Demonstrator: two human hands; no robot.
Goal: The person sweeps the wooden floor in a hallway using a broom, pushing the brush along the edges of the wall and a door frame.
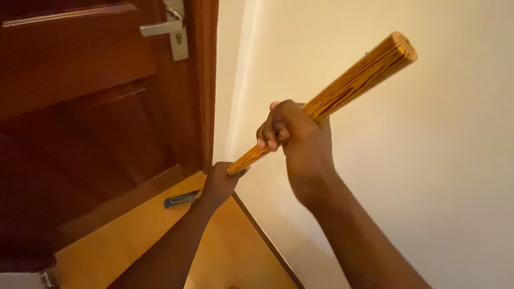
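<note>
Nearest us is our right hand [292, 131], fist wrapped tight around the middle of a bundled straw broom handle [342, 85]. The handle slants up to the right, its cut end high against the cream wall [428, 176]. Our left hand [219, 184] clasps the handle's lower end, further from us. Left of the handle stands a dark wooden door [91, 107] with 1 metal lever [160, 28]. Below the handle's lower end, a small blue object [181, 199] lies on the yellow floor [128, 235] beside the door.
</note>
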